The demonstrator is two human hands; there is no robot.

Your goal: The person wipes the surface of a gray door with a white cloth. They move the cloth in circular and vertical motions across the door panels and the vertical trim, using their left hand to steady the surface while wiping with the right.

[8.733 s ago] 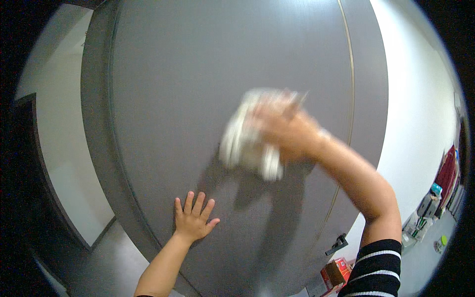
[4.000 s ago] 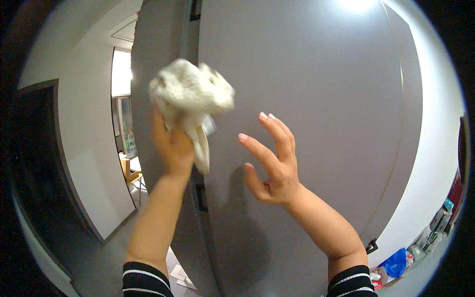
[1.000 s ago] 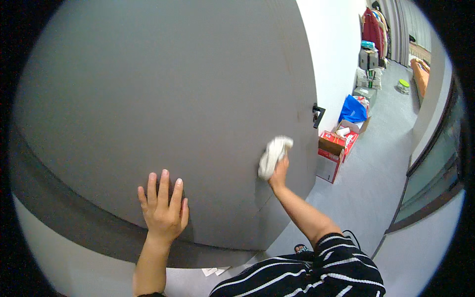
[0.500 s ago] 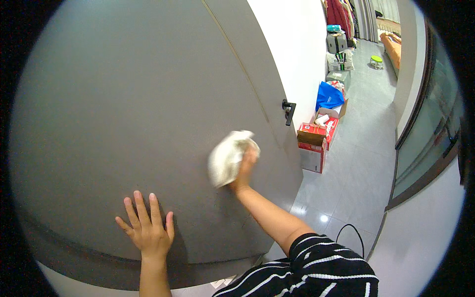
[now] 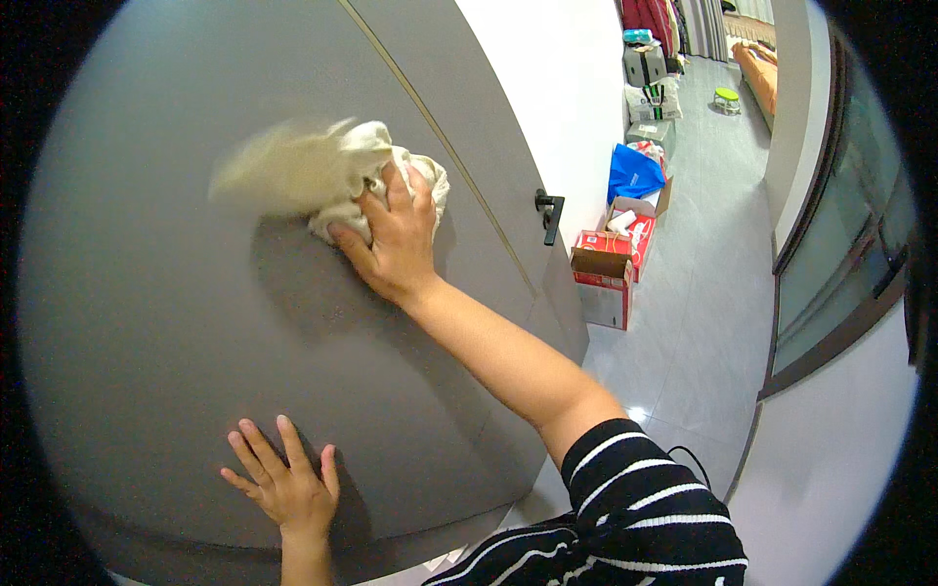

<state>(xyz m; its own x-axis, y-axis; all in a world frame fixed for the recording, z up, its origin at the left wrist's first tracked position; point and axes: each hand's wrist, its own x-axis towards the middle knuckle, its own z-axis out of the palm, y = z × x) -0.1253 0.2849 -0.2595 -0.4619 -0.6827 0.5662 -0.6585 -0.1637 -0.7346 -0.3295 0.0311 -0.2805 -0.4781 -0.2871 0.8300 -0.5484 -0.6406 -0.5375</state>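
Note:
A wide grey-brown door (image 5: 195,342) with a thin gold strip (image 5: 420,107) fills the left and middle of the view. My right hand (image 5: 396,234) presses a cream cloth (image 5: 366,151) against its upper part, left of the strip. The cloth is bunched under my fingers, and its loose left end is smeared by motion. Lower down and to the left, my left hand (image 5: 296,493) lies on the door surface with fingers spread, holding nothing. To the right of the cloth is the black door handle (image 5: 550,215).
Beyond the door's right edge, a red-and-white open carton (image 5: 603,283), a blue bag (image 5: 635,173) and a grey case (image 5: 645,66) line the white wall. A green-topped stool (image 5: 726,98) stands farther back on the tiled floor (image 5: 703,215). At the right is a dark-framed glass panel (image 5: 840,244).
My right hand has moved up and left across the door with the cloth, whose loose end now flares out leftward. My left hand stays spread on the door, slightly lower in view.

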